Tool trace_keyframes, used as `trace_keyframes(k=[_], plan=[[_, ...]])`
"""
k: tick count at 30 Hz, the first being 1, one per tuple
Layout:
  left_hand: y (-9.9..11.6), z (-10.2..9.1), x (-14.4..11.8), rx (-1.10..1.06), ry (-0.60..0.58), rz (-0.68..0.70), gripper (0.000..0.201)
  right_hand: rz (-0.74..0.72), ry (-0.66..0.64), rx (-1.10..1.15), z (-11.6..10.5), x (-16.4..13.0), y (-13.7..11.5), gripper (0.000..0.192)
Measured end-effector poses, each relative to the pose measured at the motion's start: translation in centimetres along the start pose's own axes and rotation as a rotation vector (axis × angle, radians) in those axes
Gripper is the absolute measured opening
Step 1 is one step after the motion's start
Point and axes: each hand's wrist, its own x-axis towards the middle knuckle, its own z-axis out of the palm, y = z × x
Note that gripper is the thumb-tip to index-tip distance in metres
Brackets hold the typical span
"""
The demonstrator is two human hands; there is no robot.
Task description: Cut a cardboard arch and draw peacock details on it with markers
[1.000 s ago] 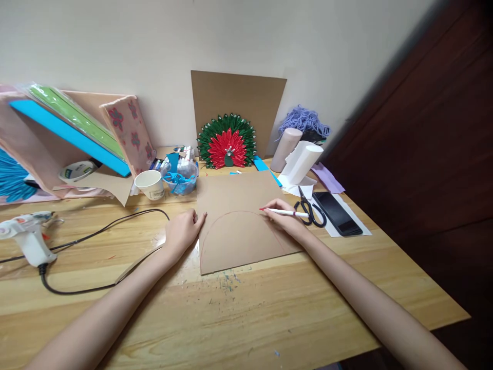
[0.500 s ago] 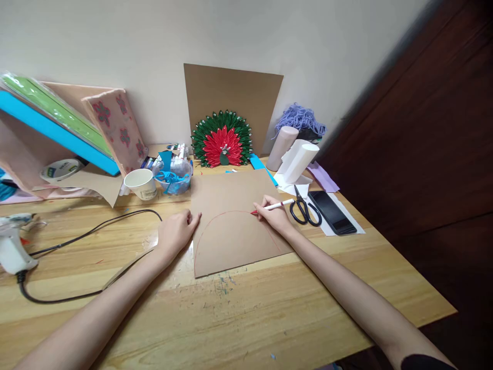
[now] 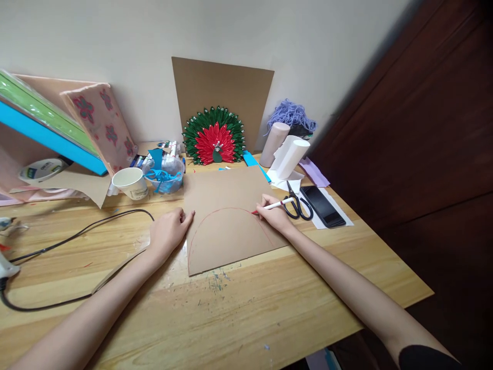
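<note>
A brown cardboard sheet (image 3: 227,226) lies flat on the wooden table (image 3: 246,308), with a red arc drawn across it. My left hand (image 3: 167,234) rests on the sheet's left edge, fingers curled and fingertips on the cardboard. My right hand (image 3: 274,216) grips a white pen with a red tip (image 3: 269,206), and the tip touches the arc's right side. Black scissors (image 3: 297,204) lie just right of my right hand.
A red and green peacock craft (image 3: 214,136) leans on an upright cardboard at the wall. A paper cup (image 3: 130,183), a tub of markers (image 3: 164,174), paper rolls (image 3: 287,154), a phone (image 3: 322,205), a black cable (image 3: 77,236) and a glue gun (image 3: 5,257) lie around.
The view has drifted, so everything sits further left in the frame. My right hand tilted the pen and brought its red tip down onto the arc. My left hand stayed on the edge.
</note>
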Motion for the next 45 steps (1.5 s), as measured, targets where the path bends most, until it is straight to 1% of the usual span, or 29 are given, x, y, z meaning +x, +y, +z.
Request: trace_keyframes(k=[11, 19, 23, 32, 38, 42, 45], plan=[[0.0, 0.1, 0.1, 0.019, 0.0, 0.005, 0.046, 0.064, -0.026, 0.037, -1.8, -1.9, 0.6, 0.023], [0.2, -0.3, 0.1, 0.014, -0.023, -0.016, 0.046, 0.116, -0.061, 0.053, -3.4, -3.9, 0.7, 0.024], [0.3, -0.4, 0.1, 0.013, -0.025, -0.005, 0.047, 0.133, -0.085, 0.052, -4.1, -4.9, 0.9, 0.023], [0.3, -0.2, 0.3, 0.031, -0.026, -0.013, 0.049, 0.147, -0.217, 0.085, -5.2, -6.1, 1.0, 0.022], [0.2, -0.1, 0.3, 0.022, -0.017, -0.005, 0.048, 0.2, -0.325, 0.167, -5.5, -6.6, 0.9, 0.021], [0.3, 0.0, 0.2, -0.001, -0.006, -0.05, 0.046, 0.199, -0.389, 0.184, -5.8, -6.7, 1.0, 0.02], [0.2, 0.0, 0.2, -0.084, 0.02, -0.1, 0.046, 0.189, -0.37, 0.223, -5.8, -6.6, 1.3, 0.023]])
